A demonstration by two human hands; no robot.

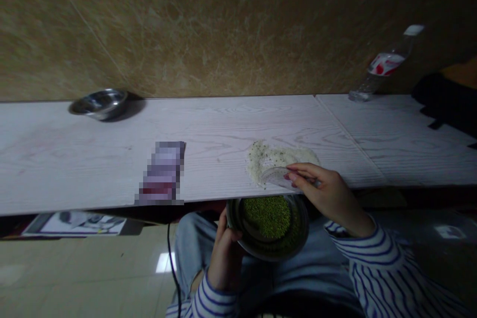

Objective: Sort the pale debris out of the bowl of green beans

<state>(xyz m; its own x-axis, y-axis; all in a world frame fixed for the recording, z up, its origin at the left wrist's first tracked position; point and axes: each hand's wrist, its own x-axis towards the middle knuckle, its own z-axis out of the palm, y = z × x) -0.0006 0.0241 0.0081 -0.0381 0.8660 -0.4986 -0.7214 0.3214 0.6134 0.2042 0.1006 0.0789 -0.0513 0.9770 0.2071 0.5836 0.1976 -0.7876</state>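
My left hand [227, 248] grips the left rim of a metal bowl [274, 254], held over my lap just below the table's front edge. Small green beans [268, 216], like mung beans, lie inside it. Between the thumb and fingers of my right hand [326, 189] is a thin, clear round lid-like disc [278, 178], tilted at the table edge above the bowl. The disc's exact kind is hard to make out. Around and behind it, white rice-like grains [298, 154] are spread on the tabletop, with dark or green specks mixed in, mostly at the left.
On the white wood-grain table [216, 129] stands an empty steel bowl [100, 104] at the far left. A pixelated phone-like item [162, 171] lies left of the grains. A clear plastic bottle [385, 64] and a dark bag [447, 99] are at the right. The wall [223, 25] borders the back.
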